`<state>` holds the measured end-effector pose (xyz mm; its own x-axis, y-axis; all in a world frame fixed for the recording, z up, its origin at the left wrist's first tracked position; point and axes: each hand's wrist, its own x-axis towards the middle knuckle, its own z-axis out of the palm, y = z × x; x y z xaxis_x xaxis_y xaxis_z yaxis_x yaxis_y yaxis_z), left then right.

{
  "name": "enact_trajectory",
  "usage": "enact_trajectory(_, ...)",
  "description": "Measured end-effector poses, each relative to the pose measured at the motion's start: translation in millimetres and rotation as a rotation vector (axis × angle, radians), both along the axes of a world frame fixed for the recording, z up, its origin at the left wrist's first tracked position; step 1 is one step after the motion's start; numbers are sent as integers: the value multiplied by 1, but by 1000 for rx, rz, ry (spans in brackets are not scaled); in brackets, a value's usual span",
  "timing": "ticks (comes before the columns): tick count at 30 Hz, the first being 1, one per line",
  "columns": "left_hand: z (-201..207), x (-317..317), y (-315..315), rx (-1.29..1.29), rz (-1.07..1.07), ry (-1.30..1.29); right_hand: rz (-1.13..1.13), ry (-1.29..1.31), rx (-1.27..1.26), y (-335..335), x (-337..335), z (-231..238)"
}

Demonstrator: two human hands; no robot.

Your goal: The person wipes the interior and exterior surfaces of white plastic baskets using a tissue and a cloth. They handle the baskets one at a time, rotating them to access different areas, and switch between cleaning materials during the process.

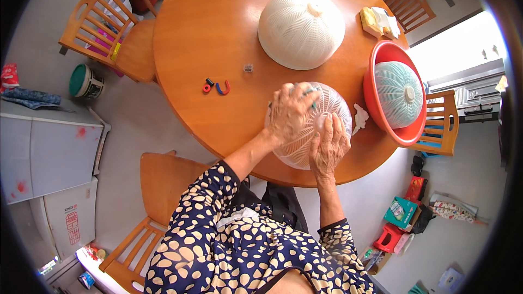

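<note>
A clear, ribbed plastic food cover [294,149] sits dome-up near the front edge of the round wooden table. My left hand [289,114] presses on its upper left side, fingers bent round a small teal thing [314,98] that mostly stays hidden under them. On the cover's right side lies my right hand [330,144], thumb and forefinger around the knob at the top. Farther back stands a larger white mesh food cover [302,30], also dome-up. To the right, a pale teal food cover [396,95] rests in a red basin [376,111].
A crumpled white tissue [359,118] lies between cover and basin. Left on the table [190,38] are a red-and-blue horseshoe magnet [223,87], small rings [207,86] and a little clear piece [248,68]. A tissue pack [371,22] lies back right. Wooden chairs [139,49] stand around.
</note>
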<state>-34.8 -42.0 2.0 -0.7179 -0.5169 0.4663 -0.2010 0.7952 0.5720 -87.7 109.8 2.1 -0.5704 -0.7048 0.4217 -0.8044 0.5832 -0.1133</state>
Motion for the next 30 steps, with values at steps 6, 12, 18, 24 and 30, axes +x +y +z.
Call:
enact_trajectory(6,-35,-1,-24,484,86,175,-12,2,-16,-3,2,0)
enact_trajectory(12,-18,45,47,193,121,176,13,14,-32,-1,1,-3)
enact_trajectory(18,-21,70,125,27,244,79,41,-30,-25,0,-2,-12)
enact_trajectory(24,-60,73,176,168,332,116,217,-30,96,8,-22,3)
enact_trajectory(30,-56,57,127,524,391,545,292,27,36,10,-33,-6)
